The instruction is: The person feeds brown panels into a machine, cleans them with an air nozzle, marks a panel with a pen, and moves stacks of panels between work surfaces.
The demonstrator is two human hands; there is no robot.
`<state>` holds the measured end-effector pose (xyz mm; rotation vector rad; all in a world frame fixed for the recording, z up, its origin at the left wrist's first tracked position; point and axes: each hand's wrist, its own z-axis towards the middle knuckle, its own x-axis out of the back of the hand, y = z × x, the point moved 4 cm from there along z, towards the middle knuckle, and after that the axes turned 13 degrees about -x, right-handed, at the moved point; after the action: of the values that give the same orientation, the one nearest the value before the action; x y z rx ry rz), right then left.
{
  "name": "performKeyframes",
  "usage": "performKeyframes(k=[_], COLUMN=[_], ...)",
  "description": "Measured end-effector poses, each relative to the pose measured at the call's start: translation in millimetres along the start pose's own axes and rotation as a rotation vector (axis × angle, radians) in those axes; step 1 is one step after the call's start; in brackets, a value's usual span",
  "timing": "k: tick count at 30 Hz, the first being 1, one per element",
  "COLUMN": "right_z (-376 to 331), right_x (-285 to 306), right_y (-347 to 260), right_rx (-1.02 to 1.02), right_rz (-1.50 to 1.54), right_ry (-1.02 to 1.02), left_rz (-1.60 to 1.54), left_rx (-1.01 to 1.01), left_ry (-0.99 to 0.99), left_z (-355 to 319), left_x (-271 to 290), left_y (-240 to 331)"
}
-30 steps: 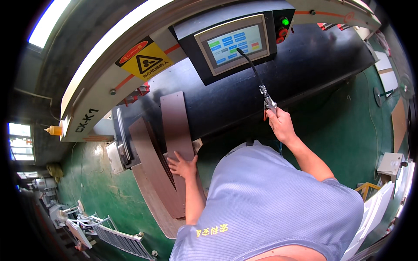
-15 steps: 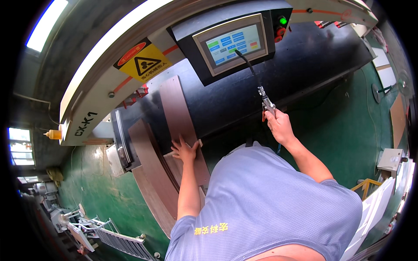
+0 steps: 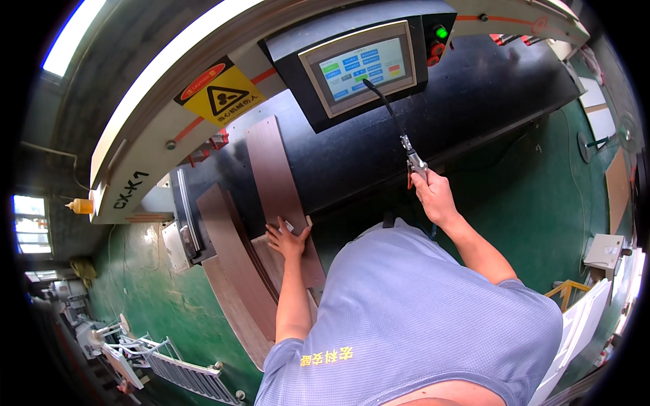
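Observation:
My left hand [image 3: 288, 240] lies with spread fingers on a long brown wood-grain board [image 3: 274, 166], which reaches from the black machine table toward my body. A small pale item shows beside its fingers, too little to name. In my right hand [image 3: 437, 197] is a metal air blow gun [image 3: 416, 162], gripped by its handle, with an orange-red part below. Its long black nozzle [image 3: 384, 101] points up and left, overlapping the touchscreen in view; I cannot tell whether anything is touched. More brown boards [image 3: 230, 250] lie stacked left of my left hand.
Above the black table [image 3: 352, 162] hangs a control panel with a lit touchscreen [image 3: 362, 68] and a green light [image 3: 441, 32]. A pale machine beam with a yellow warning sign [image 3: 220, 95] arches across. A grey metal rack [image 3: 189, 379] stands on the green floor at lower left.
My left hand has shifted slightly toward me on the board, its fingers a little closer together. The blow gun stays almost where it was.

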<state>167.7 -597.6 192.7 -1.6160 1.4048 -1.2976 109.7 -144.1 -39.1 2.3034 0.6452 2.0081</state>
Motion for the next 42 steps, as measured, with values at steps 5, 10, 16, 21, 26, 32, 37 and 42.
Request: performKeyframes(k=[5,10,16,21,26,32,37,42], right_z=[-3.0,-0.4,-0.9,1.6,34.8,63.0,51.3,51.4], right_x=[5.5,14.8,24.3,-12.8,-97.7,-175.1,-198.6,-200.0], right_y=[-1.8,0.2,-9.9,-3.7,76.1,166.5,184.4,217.7], right_rx=[-0.028,-0.016,0.082,0.306,0.121,-0.238,-0.185,-0.275], right_rz=[0.031,0.024,-0.05,-0.228,-0.42,-0.509,-0.538,-0.22], right_ry=[-0.006,0.008,0.014,-0.225,-0.184,-0.259,-0.215,-0.161], left_rz=[-0.056,-0.047,0.037,-0.198,-0.022,-0.169,-0.264,-0.092], left_rx=[-0.039,-0.079,-0.139,-0.298,-0.099,0.606,0.398,0.065], left_ry=[-0.018,-0.037,-0.031,-0.015,0.263,0.121,0.228,0.318], left_z=[11.4,37.7,62.5,80.7,28.2,-152.7,-170.4,-107.4], left_x=[0.0,-10.0,-31.8,-34.0,56.3,86.3,66.1,81.0], left_y=[10.5,58.4,121.9,128.2,-13.2,-248.0,-286.0,-231.5])
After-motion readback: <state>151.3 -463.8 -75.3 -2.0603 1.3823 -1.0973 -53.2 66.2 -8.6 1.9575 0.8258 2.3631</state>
